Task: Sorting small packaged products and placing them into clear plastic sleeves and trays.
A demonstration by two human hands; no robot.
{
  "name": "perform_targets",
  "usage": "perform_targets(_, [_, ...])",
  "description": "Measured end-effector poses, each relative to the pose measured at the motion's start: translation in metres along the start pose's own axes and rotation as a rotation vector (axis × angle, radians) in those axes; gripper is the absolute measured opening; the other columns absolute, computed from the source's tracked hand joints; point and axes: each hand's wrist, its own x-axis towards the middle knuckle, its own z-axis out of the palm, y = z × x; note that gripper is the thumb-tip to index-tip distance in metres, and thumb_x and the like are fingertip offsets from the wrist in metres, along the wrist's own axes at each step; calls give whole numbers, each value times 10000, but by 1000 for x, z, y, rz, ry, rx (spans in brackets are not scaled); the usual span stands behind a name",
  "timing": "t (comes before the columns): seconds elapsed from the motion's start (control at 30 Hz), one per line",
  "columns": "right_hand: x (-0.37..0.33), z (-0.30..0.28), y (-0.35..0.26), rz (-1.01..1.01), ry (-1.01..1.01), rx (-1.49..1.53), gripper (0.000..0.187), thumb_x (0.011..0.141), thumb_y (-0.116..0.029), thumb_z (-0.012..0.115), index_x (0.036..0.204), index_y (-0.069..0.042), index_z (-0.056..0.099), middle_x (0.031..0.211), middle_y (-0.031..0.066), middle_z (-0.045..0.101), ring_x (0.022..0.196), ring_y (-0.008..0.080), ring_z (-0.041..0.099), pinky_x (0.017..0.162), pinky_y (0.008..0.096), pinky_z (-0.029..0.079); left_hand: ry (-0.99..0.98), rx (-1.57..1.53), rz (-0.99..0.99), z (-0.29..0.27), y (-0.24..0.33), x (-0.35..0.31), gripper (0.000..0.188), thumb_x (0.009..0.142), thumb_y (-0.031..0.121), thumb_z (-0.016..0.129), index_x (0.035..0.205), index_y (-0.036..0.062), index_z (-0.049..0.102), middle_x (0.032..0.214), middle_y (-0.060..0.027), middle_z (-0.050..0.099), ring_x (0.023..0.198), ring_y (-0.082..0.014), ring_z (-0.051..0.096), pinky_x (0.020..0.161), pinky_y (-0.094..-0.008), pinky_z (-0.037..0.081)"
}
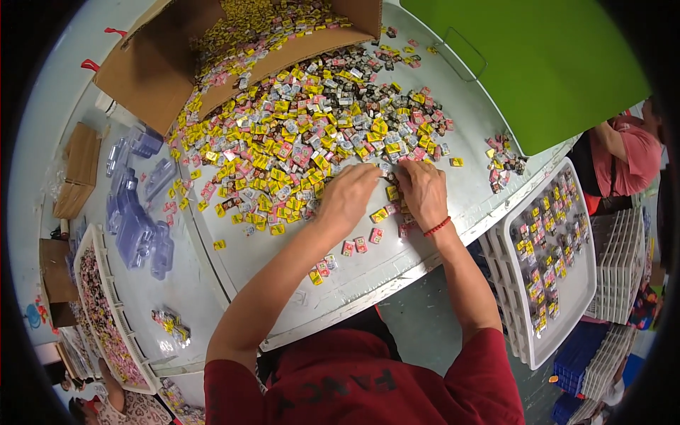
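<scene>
My left hand [350, 196] is at the near right side of a big heap of small flat printed pieces [304, 131] in yellow, pink, white and black. Its fingers are bent and drawn together at the tips. Close beside it, my right hand [424, 190], with a red bead bracelet at the wrist, has its fingers curled down among the pieces. Both sets of fingertips nearly meet; what they pinch is hidden. Between the hands lie a few yellow pieces [380, 214]. Several pink pieces [360, 245] lie loose nearer to me.
A tipped cardboard box [152, 67] spills pieces at the back. Clear plastic blister shells [134, 230] lie left, near a white basket of pieces [145, 365]. At right stand stacked white trays [516, 294] with filled packs, a green board [545, 71] and a seated person [627, 156].
</scene>
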Motion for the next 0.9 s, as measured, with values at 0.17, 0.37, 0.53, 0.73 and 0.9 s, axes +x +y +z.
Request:
perform_targets(0.17, [28, -15, 21, -92, 90, 3, 139, 824, -141, 648, 908, -35, 678, 790, 160, 655, 759, 354, 624, 672, 426, 491, -170, 40, 320, 20, -9, 12, 267, 805, 73, 532, 1034, -9, 643, 1126, -114, 608, 1055, -281, 550, 886, -374, 474])
perform_targets(0.37, [85, 3, 37, -185, 36, -25, 179, 808, -135, 655, 966, -55, 680, 892, 139, 655, 843, 334, 617, 761, 414, 486, -157, 49, 265, 16, -12, 10, 229, 803, 73, 564, 996, -21, 643, 1080, -122, 608, 992, -289, 565, 845, -369, 482])
perform_targets(0.53, [98, 19, 39, -202, -46, -137, 215, 822, -159, 653, 1025, -89, 661, 924, 114, 641, 922, 317, 598, 810, 417, 470, -26, 107, 222, -10, -36, 9, 162, 811, 27, 559, 945, 4, 647, 854, -146, 626, 833, -312, 602, 765, -380, 499])
perform_targets(0.73, [89, 23, 39, -256, 1, -283, 216, 828, -190, 657, 1018, -89, 635, 941, 96, 647, 958, 288, 596, 841, 402, 455, -78, 91, 262, -10, -25, 5, 205, 782, 35, 554, 959, 7, 653, 910, -123, 642, 896, -290, 599, 773, -379, 499])
perform_targets(0.9, [90, 21, 44, -246, -54, -192, 207, 819, -172, 664, 998, -75, 623, 922, 109, 651, 940, 299, 603, 830, 407, 459, -87, 126, 332, 22, -9, 17, 186, 762, 83, 545, 905, 20, 647, 859, -89, 630, 879, -267, 582, 773, -389, 490])
